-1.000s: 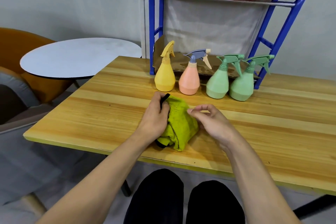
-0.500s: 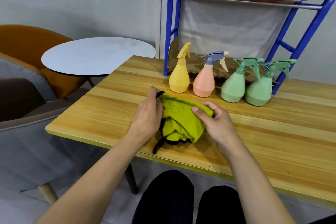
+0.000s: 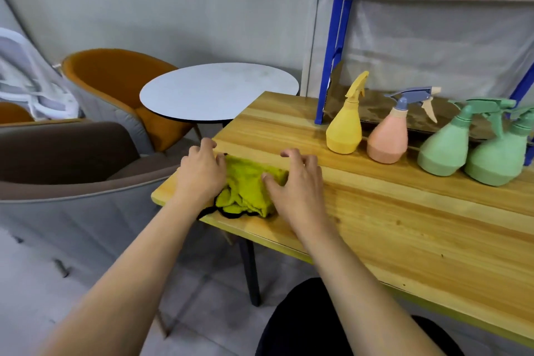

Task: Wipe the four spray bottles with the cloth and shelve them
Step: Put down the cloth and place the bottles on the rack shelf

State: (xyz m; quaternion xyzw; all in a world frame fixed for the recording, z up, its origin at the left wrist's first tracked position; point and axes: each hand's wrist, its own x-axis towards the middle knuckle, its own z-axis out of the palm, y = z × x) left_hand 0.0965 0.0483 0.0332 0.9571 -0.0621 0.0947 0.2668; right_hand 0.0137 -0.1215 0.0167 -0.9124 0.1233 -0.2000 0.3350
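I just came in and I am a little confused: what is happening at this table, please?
A person is spreading a yellow-green cloth near the edge of the wooden table, left hand and right hand both on it. Four spray bottles, yellow, pink and two green, stand in a row, not yet shelved.

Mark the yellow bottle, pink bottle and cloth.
yellow bottle (image 3: 344, 133), head view, on its body.
pink bottle (image 3: 387, 140), head view, on its body.
cloth (image 3: 247, 182), head view, on the bare fabric between the hands.

Perhaps a lounge, armchair (image 3: 121, 89), round table (image 3: 219, 92)
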